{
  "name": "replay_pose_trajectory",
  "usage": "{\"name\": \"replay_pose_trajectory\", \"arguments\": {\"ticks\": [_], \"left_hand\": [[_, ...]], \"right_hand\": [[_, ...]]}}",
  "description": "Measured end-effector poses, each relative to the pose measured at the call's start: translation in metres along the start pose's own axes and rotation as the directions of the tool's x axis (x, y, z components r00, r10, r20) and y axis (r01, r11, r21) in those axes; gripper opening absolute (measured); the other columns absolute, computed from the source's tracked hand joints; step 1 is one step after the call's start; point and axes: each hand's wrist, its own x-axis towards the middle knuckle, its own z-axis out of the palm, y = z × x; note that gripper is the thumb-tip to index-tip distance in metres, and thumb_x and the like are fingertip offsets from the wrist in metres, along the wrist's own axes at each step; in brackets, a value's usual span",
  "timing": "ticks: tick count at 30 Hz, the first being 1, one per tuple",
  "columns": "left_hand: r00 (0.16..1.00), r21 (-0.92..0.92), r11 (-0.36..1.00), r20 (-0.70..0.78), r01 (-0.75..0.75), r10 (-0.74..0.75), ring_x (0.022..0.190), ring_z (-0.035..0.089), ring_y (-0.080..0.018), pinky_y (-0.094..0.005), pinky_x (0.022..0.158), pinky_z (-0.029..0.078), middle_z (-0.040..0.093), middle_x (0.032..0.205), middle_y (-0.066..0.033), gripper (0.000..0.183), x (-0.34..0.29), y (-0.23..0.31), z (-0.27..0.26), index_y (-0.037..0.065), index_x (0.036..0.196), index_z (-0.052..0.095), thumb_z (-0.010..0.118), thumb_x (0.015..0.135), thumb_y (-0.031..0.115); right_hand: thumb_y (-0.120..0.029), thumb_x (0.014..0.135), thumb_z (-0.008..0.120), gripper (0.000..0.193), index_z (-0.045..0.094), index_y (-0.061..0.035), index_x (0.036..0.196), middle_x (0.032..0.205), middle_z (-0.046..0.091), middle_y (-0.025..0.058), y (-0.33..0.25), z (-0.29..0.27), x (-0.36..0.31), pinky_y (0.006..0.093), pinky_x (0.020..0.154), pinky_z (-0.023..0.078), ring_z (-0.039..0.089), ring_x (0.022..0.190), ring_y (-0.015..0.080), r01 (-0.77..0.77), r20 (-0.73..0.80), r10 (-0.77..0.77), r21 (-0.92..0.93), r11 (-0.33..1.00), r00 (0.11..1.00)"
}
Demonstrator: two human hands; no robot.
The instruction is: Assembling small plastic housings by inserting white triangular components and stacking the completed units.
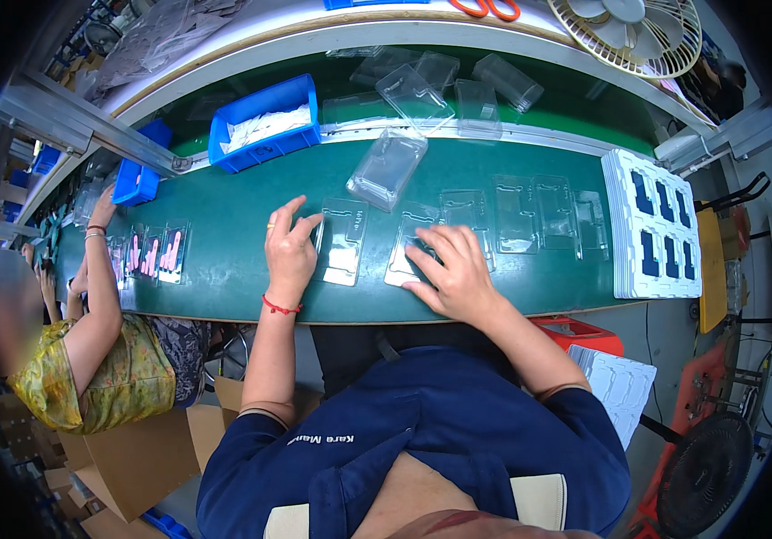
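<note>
Several clear plastic blister trays lie in a row on the green worktop. My left hand [291,256], a red bracelet at its wrist, is beside the left edge of one clear tray [344,256]. Its fingers are bent and apart, and I see nothing held in them. Over another clear tray [401,256] rests my right hand [452,274], fingers spread, thumb near the tray's lower edge. That hand partly covers the tray. Further right lie more clear trays [516,216]. Beyond my hands, a deeper clear plastic box [387,168] leans at the worktop's back rail.
A blue bin [265,126] of white slips stands at the back left. At the right end is a stack of white trays [620,225] with dark pieces. On the left, a co-worker's arm [98,283] reaches near packs with pink pieces [171,256]. Clear boxes [415,94] lie behind the rail.
</note>
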Motion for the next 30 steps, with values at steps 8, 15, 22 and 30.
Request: {"name": "replay_pose_trajectory", "arguments": {"ticks": [8,15,22,30], "left_hand": [[0.917,-0.152,0.986,0.381,-0.064,0.118,0.128,0.039,-0.0361,-0.0615,0.105,0.022,0.048,0.131,-0.018,0.051,-0.028,0.095,0.0,0.012,0.116,0.063,0.07,0.076,0.044],[0.967,-0.106,0.992,0.25,0.07,-0.041,0.128,0.038,-0.0379,-0.0573,0.104,0.027,0.047,0.13,-0.0196,0.045,-0.033,0.096,0.013,0.005,0.103,0.064,0.077,0.07,0.034],[0.976,-0.163,0.985,0.215,0.058,-0.022,0.126,0.042,-0.0384,-0.0555,0.102,0.03,0.05,0.127,-0.0196,0.043,-0.028,0.092,0.016,0.004,0.098,0.065,0.08,0.068,0.03],[0.983,-0.26,0.966,0.18,0.009,0.039,0.118,0.05,-0.0379,-0.0516,0.1,0.036,0.057,0.117,-0.0171,0.031,-0.026,0.088,0.025,0.002,0.092,0.066,0.079,0.068,0.018]], "right_hand": [[-0.036,0.077,0.068,0.047,0.061,-0.0067,0.114,0.122,0.055,0.017,0.049,0.022,0.061,0.052,0.102,0.029,0.047,0.119,0.0332,0.003,0.11,0.02,-0.206,0.979,0.994],[-0.046,0.074,0.07,0.063,0.057,-0.0104,0.124,0.137,0.039,0.0246,0.057,-0.023,-0.005,0.0594,0.105,0.022,0.034,0.129,0.0418,-0.299,0.117,0.353,-0.332,0.895,0.928],[-0.051,0.083,0.059,0.062,0.049,-0.0162,0.134,0.141,0.035,0.0267,0.124,-0.073,-0.082,0.0528,0.103,0.027,0.033,0.129,0.0448,-0.673,-0.297,0.63,-0.53,0.517,0.718],[-0.056,0.081,0.057,0.068,0.046,-0.0191,0.137,0.14,0.037,0.0256,0.106,-0.054,-0.085,0.0582,0.103,0.026,0.032,0.13,0.0451,-0.665,-0.243,0.659,-0.532,0.523,0.712]]}}
